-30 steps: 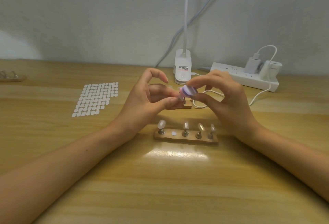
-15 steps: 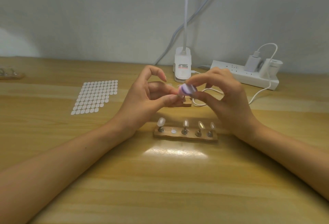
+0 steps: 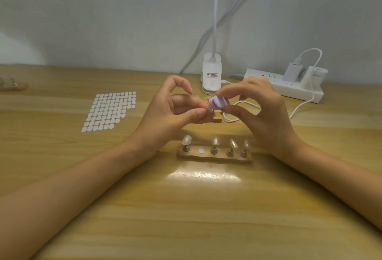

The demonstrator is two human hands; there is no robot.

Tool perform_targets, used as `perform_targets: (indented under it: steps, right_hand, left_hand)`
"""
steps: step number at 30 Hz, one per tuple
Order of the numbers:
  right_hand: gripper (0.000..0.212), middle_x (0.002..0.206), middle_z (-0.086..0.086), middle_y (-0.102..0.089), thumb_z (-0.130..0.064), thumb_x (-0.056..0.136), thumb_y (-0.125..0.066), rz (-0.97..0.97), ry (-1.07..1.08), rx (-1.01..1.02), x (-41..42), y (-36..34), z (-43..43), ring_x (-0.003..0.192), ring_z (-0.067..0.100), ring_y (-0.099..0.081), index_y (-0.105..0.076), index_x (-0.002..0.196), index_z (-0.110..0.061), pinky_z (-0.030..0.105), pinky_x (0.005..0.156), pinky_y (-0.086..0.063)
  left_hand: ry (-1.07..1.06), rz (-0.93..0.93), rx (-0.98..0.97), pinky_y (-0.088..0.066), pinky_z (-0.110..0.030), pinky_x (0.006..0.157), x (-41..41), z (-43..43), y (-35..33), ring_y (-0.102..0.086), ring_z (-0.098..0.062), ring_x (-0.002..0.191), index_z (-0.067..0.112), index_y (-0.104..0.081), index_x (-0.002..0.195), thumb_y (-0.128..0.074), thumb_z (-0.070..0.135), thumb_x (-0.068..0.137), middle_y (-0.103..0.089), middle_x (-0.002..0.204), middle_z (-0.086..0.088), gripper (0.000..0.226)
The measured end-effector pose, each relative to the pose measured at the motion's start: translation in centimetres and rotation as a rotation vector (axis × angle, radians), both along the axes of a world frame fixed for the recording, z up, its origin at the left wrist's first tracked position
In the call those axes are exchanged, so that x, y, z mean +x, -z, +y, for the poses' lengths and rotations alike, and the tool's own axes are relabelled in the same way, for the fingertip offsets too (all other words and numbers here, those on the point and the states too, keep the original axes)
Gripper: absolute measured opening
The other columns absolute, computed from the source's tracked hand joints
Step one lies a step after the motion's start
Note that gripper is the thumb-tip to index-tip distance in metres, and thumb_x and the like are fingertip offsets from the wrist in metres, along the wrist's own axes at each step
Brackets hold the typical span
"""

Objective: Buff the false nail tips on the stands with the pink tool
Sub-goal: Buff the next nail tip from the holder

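1 pink tool (image 3: 219, 102), long axis left-right, pinched by right hand (image 3: 265, 115), left hand (image 3: 170, 114) pinching nail stand (image 3: 216, 118)

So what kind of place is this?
Probably a home nail-craft desk: false nail tips on a wooden stand, a sheet of white dots, and a desk lamp beside a power strip.

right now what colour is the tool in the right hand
The tool is pink with purple and white bands; head view.
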State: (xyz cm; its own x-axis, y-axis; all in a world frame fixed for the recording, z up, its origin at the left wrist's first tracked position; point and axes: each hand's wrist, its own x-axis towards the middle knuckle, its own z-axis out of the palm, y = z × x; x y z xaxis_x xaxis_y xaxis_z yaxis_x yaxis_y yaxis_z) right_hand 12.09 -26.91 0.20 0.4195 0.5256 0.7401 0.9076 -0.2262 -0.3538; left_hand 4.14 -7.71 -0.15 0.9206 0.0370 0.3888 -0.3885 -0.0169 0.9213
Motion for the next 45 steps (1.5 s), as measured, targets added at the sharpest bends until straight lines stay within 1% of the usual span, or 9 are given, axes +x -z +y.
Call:
perform_targets:
  steps: [5, 8, 12, 16, 20, 24, 35, 39, 45]
  right_hand:
    - [0.018, 0.094, 0.003, -0.067, -0.032, 0.086, -0.069, -0.048, -0.052, -0.016, -0.82, 0.15, 0.42, 0.088, 0.026, -0.056, -0.068, 0.104, -0.027, 0.052, 0.075, -0.046]
    - [0.015, 0.095, 0.003, -0.069, -0.023, 0.087, -0.071, -0.002, 0.011, -0.005, -0.16, 0.0, -0.05, 0.09, 0.028, -0.056, -0.07, 0.102, -0.022, 0.054, 0.077, -0.045]
    - [0.016, 0.094, 0.004, -0.067, -0.032, 0.088, -0.069, -0.055, -0.036, -0.004, -0.9, 0.14, 0.39, 0.087, 0.024, -0.055, -0.068, 0.103, -0.026, 0.052, 0.077, -0.045]
    - [0.016, 0.095, 0.002, -0.069, -0.025, 0.087, -0.071, -0.014, 0.031, -0.002, -0.18, 0.05, -0.19, 0.089, 0.027, -0.056, -0.072, 0.102, -0.019, 0.057, 0.076, -0.045]
    - [0.016, 0.093, 0.004, -0.067, -0.031, 0.087, -0.069, -0.065, -0.038, -0.021, -0.89, 0.25, 0.42, 0.087, 0.026, -0.056, -0.069, 0.103, -0.026, 0.055, 0.075, -0.045]
    - [0.014, 0.095, 0.003, -0.069, -0.021, 0.088, -0.072, 0.011, 0.039, -0.002, 0.05, 0.05, -0.27, 0.09, 0.028, -0.056, -0.071, 0.102, -0.02, 0.055, 0.078, -0.045]
    - [0.02, 0.089, 0.005, -0.065, -0.03, 0.085, -0.071, -0.102, -0.025, -0.036, -0.85, 0.03, 0.28, 0.082, 0.03, -0.055, -0.073, 0.104, -0.022, 0.049, 0.075, -0.043]
    - [0.016, 0.093, 0.006, -0.066, -0.02, 0.088, -0.071, -0.013, 0.039, -0.008, -0.13, -0.12, -0.21, 0.087, 0.03, -0.055, -0.074, 0.104, -0.021, 0.056, 0.079, -0.044]
    - [0.021, 0.09, 0.005, -0.064, -0.022, 0.087, -0.071, -0.043, 0.009, -0.001, -0.34, -0.24, 0.09, 0.084, 0.032, -0.055, -0.068, 0.107, -0.027, 0.045, 0.077, -0.041]
  left_hand:
    - [-0.02, 0.001, 0.023, -0.058, -0.027, 0.074, -0.15, -0.1, -0.18, -0.076, -0.024, 0.086, 0.014, -0.041, 0.1, -0.075, 0.007, 0.079, -0.079, 0.091, -0.008, 0.041]
    - [-0.013, 0.005, -0.012, -0.059, -0.026, 0.073, -0.06, -0.06, -0.08, -0.077, -0.023, 0.082, 0.012, -0.039, 0.101, -0.069, -0.007, 0.085, -0.078, 0.089, -0.011, 0.039]
    - [-0.012, 0.003, -0.009, -0.059, -0.029, 0.074, -0.09, -0.09, -0.15, -0.076, -0.022, 0.083, 0.015, -0.04, 0.098, -0.075, 0.006, 0.078, -0.078, 0.09, -0.01, 0.041]
    - [-0.001, 0.007, -0.025, -0.059, -0.029, 0.073, 0.02, -0.02, -0.04, -0.076, -0.024, 0.082, 0.012, -0.039, 0.099, -0.069, -0.005, 0.085, -0.078, 0.09, -0.012, 0.038]
    - [-0.018, 0.004, 0.003, -0.058, -0.027, 0.074, -0.1, -0.05, -0.15, -0.076, -0.023, 0.086, 0.015, -0.04, 0.097, -0.076, 0.01, 0.076, -0.079, 0.09, -0.008, 0.042]
    - [-0.008, 0.0, -0.016, -0.06, -0.029, 0.075, -0.06, -0.02, -0.06, -0.076, -0.025, 0.084, 0.011, -0.038, 0.1, -0.069, -0.008, 0.086, -0.078, 0.089, -0.012, 0.039]
    - [-0.049, -0.026, 0.067, -0.057, -0.025, 0.072, -0.23, -0.18, -0.13, -0.075, -0.017, 0.079, 0.017, -0.042, 0.094, -0.079, 0.019, 0.071, -0.077, 0.081, -0.002, 0.044]
    - [-0.062, -0.027, 0.074, -0.06, -0.031, 0.075, -0.21, -0.12, 0.01, -0.076, -0.023, 0.082, 0.016, -0.041, 0.095, -0.079, 0.013, 0.077, -0.077, 0.085, -0.008, 0.041]
    - [-0.08, -0.048, 0.135, -0.062, -0.037, 0.082, -0.08, -0.07, 0.08, -0.076, -0.023, 0.084, 0.015, -0.041, 0.095, -0.078, 0.009, 0.081, -0.077, 0.084, -0.006, 0.04]
